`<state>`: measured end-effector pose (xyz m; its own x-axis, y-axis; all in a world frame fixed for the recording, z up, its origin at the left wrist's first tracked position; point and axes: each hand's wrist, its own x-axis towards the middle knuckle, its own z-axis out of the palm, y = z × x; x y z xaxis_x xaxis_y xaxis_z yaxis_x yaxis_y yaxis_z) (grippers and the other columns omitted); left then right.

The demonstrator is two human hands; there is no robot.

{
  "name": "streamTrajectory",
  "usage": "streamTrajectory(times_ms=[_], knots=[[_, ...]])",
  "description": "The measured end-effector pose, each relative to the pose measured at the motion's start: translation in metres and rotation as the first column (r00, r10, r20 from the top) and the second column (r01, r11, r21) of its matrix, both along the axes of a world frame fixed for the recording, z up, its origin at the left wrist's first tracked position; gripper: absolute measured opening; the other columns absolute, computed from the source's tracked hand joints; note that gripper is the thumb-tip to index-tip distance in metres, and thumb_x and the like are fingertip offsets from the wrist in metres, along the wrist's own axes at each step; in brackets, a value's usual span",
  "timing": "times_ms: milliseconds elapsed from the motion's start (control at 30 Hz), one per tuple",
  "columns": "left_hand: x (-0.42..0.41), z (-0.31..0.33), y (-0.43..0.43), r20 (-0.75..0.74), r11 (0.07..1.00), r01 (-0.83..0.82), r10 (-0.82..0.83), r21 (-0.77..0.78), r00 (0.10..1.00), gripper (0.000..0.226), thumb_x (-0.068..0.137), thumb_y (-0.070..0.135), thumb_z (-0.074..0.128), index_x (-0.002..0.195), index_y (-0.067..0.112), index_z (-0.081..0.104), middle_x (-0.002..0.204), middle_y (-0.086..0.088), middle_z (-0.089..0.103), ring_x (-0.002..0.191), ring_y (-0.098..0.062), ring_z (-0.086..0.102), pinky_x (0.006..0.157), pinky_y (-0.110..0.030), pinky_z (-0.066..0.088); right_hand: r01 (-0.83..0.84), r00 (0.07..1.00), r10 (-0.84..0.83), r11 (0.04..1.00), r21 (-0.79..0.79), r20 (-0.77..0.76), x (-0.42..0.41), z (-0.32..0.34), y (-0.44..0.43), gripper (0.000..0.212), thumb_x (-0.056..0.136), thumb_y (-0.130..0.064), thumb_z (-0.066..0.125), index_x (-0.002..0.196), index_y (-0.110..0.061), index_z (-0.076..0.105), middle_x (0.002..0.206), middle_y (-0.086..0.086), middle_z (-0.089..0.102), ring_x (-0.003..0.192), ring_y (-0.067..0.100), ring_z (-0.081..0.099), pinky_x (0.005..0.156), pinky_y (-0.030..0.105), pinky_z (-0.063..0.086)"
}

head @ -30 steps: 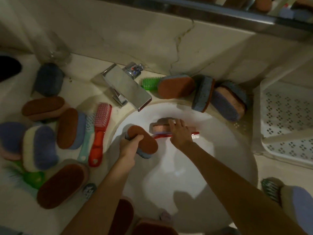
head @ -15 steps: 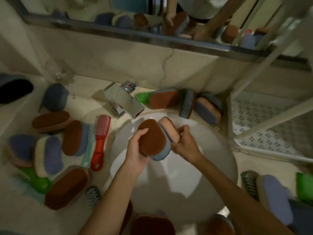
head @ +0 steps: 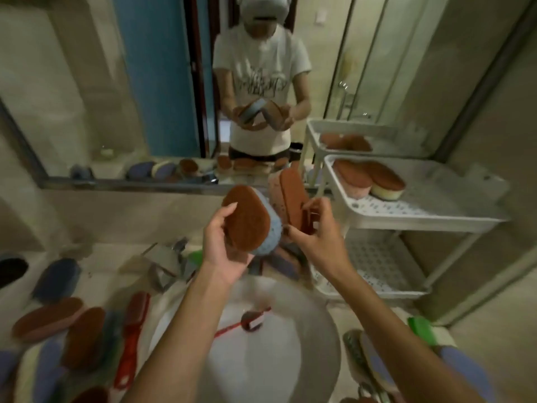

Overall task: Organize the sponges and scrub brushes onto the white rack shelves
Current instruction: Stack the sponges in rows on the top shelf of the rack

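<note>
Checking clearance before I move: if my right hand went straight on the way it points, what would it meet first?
Probably the blue sponge in the left hand: the right hand, gripping the pink sponge, points up-left at it. Depth is unclear, so it could pass behind.

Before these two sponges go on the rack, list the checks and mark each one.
1. Left hand grips the blue sponge: ok.
2. Right hand holds the pink sponge: ok.
3. Top shelf has bare room beside its two sponges: ok.
4. Lower shelf wholly in view: not ok, partly hidden.
5. Sink cleared of brushes: not ok, a red-handled brush lies in it.
</note>
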<state>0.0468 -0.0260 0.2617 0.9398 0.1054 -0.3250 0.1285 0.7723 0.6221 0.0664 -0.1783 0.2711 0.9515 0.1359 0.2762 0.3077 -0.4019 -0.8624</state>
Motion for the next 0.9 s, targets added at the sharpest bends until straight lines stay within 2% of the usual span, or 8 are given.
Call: streamTrajectory(times_ms=[100, 200, 367, 500, 633, 733, 800, 900], knots=[[0.017, 0.038, -0.016, 0.062, 0.995, 0.057, -0.061, 0.077, 0.996, 0.024, 0.089, 0.031, 0.051, 0.088, 0.014, 0.069, 0.075, -0.005, 0.074, 0.071, -0.019, 0.069, 0.073, -0.032, 0.05, 0.143, 0.979, -0.146, 0.989, 0.027, 0.145, 0.009, 0.031, -0.019, 0.04, 0.074, -0.027, 0.075, 0.095, -0.023, 0.04, 0.094, -0.002, 0.055, 0.085, 0.015, 0.056, 0.07, 0.03, 0.05], [0.035, 0.07, -0.04, 0.073, 0.982, 0.101, -0.114, 0.159, 0.991, 0.017, 0.088, 0.029, 0.056, 0.092, 0.016, 0.066, 0.083, -0.005, 0.072, 0.076, -0.019, 0.068, 0.072, -0.031, 0.05, 0.237, 0.955, -0.244, 0.97, 0.059, 0.167, 0.026, 0.055, -0.047, 0.04, 0.075, -0.036, 0.073, 0.097, -0.026, 0.042, 0.104, 0.001, 0.059, 0.092, 0.019, 0.059, 0.074, 0.036, 0.054], [0.066, 0.104, -0.094, 0.033, 0.952, 0.191, -0.205, 0.238, 0.978, 0.016, 0.087, 0.033, 0.058, 0.09, 0.017, 0.06, 0.09, -0.007, 0.061, 0.085, -0.022, 0.057, 0.084, -0.037, 0.048, 0.353, 0.921, -0.364, 0.931, 0.097, 0.14, 0.059, 0.077, -0.109, 0.033, 0.081, -0.031, 0.069, 0.099, -0.022, 0.043, 0.098, -0.004, 0.051, 0.079, 0.009, 0.053, 0.061, 0.017, 0.046], [0.098, 0.105, -0.132, -0.044, 0.942, 0.293, -0.29, 0.166, 0.956, 0.02, 0.088, 0.035, 0.058, 0.095, 0.016, 0.057, 0.094, -0.011, 0.057, 0.103, -0.029, 0.052, 0.094, -0.045, 0.045, 0.504, 0.864, -0.502, 0.859, -0.086, 0.044, 0.094, 0.064, -0.166, 0.036, 0.079, -0.037, 0.068, 0.101, -0.018, 0.046, 0.104, 0.005, 0.057, 0.087, 0.02, 0.055, 0.071, 0.037, 0.051], [0.127, 0.086, -0.152, -0.081, 0.939, 0.299, -0.289, 0.173, 0.954, 0.035, 0.087, 0.038, 0.057, 0.113, 0.015, 0.053, 0.115, -0.014, 0.056, 0.114, -0.033, 0.05, 0.089, -0.046, 0.045, 0.501, 0.844, -0.53, 0.833, -0.236, -0.08, 0.121, 0.041, -0.199, 0.045, 0.081, -0.041, 0.066, 0.114, -0.013, 0.053, 0.105, 0.006, 0.062, 0.088, 0.02, 0.058, 0.081, 0.038, 0.053], [0.14, 0.075, -0.159, -0.083, 0.93, 0.28, -0.268, 0.238, 0.96, 0.039, 0.088, 0.037, 0.055, 0.121, 0.017, 0.051, 0.123, -0.013, 0.056, 0.108, -0.03, 0.052, 0.069, -0.042, 0.045, 0.44, 0.862, -0.493, 0.845, -0.305, -0.12, 0.135, 0.033, -0.204, 0.051, 0.083, -0.046, 0.062, 0.121, -0.015, 0.048, 0.111, 0.005, 0.059, 0.095, 0.021, 0.057, 0.082, 0.035, 0.049], [0.146, 0.07, -0.16, -0.083, 0.934, 0.269, -0.256, 0.237, 0.963, 0.042, 0.088, 0.037, 0.054, 0.126, 0.017, 0.051, 0.123, -0.014, 0.057, 0.108, -0.03, 0.052, 0.063, -0.04, 0.043, 0.397, 0.885, -0.454, 0.853, -0.34, -0.106, 0.145, 0.031, -0.205, 0.049, 0.083, -0.047, 0.063, 0.119, -0.018, 0.047, 0.112, 0.002, 0.057, 0.096, 0.019, 0.057, 0.081, 0.033, 0.049], [0.149, 0.066, -0.159, -0.08, 0.936, 0.255, -0.242, 0.241, 0.967, 0.04, 0.089, 0.036, 0.052, 0.125, 0.018, 0.05, 0.109, -0.012, 0.06, 0.101, -0.028, 0.055, 0.068, -0.04, 0.042, 0.335, 0.917, -0.395, 0.843, -0.422, -0.062, 0.154, 0.028, -0.207, 0.045, 0.084, -0.04, 0.063, 0.12, -0.019, 0.045, 0.117, 0.006, 0.057, 0.099, 0.021, 0.056, 0.083, 0.034, 0.048]])
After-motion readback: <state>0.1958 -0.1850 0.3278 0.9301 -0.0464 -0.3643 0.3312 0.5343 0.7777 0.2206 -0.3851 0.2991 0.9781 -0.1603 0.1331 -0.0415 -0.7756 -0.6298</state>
